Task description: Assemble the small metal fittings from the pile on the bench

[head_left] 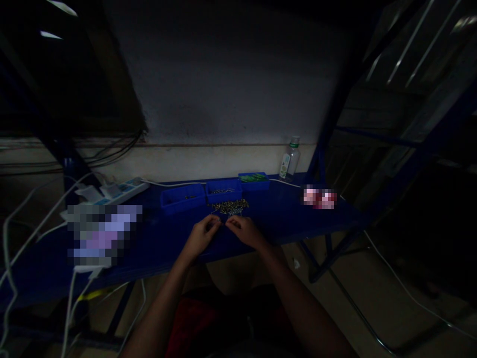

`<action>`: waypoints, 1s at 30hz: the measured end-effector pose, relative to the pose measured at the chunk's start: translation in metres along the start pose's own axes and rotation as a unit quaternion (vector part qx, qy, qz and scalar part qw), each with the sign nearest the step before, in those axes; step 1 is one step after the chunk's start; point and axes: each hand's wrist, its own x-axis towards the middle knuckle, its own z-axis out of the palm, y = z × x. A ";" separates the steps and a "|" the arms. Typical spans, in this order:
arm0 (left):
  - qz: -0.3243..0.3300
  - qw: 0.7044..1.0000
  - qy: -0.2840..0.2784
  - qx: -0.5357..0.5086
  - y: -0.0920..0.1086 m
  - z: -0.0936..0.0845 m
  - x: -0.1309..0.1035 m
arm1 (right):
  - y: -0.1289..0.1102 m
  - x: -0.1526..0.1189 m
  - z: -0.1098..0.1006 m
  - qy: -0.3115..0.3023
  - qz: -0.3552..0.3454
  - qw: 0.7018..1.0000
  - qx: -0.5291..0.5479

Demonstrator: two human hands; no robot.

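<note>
Over the front part of the blue table (pixel 160 238), my left hand (pixel 203 233) is closed in a pinch, with a tiny shiny bit at its fingertips. Close beside it, my right hand (pixel 244 230) is pinched too; what it holds, if anything, is too small to tell. Just beyond my fingers lies a pile of small brass-coloured metal pieces (pixel 231 204). Thin silvery pin-like pieces (pixel 234 212) lie at the pile's near edge. The scene is dark, so the small parts' exact kind does not show.
Behind the pile stand a blue bin (pixel 175 202) with few small pieces, a middle bin (pixel 211 194) with silvery pieces, and a bin (pixel 261 186) with green items. A clear bottle (pixel 291 161) is at the back right. A power strip (pixel 128 193) and cables lie left. Two blurred-out items flank the work.
</note>
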 end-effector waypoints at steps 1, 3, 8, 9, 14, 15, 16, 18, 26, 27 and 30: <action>0.004 1.000 -0.011 0.007 -0.001 0.000 0.000 | 0.000 0.000 0.000 0.002 -0.001 1.000 0.003; 0.013 0.999 -0.020 0.025 -0.002 0.001 0.000 | -0.001 0.000 -0.001 -0.001 -0.003 1.000 0.003; 0.028 0.999 -0.028 0.034 0.000 0.000 0.000 | 0.002 -0.001 0.001 -0.006 -0.014 1.000 -0.007; 0.026 0.999 -0.029 0.034 0.001 0.000 0.000 | 0.003 -0.001 0.001 -0.007 -0.016 1.000 -0.006; -0.003 0.999 -0.012 0.043 0.004 -0.001 0.000 | 0.005 -0.001 0.001 0.024 -0.002 1.000 0.018; -0.005 0.999 -0.012 0.043 0.004 -0.001 0.000 | 0.005 0.000 0.001 0.033 0.001 0.999 0.023; -0.004 0.999 -0.014 0.043 0.003 -0.001 0.000 | 0.006 0.000 0.001 0.040 0.004 0.999 0.028; -0.002 0.999 -0.015 0.044 0.002 -0.001 0.000 | 0.006 0.000 0.000 0.046 0.006 0.998 0.037; 0.020 1.000 0.011 0.022 0.004 -0.003 -0.002 | 0.005 0.002 0.001 -0.029 -0.022 0.999 -0.032; 0.025 1.000 0.003 0.019 0.004 -0.003 -0.002 | 0.005 0.002 0.001 -0.036 -0.037 0.997 -0.055; 0.034 0.999 -0.022 0.012 0.005 -0.001 -0.002 | 0.005 0.002 0.001 -0.036 -0.068 0.993 -0.094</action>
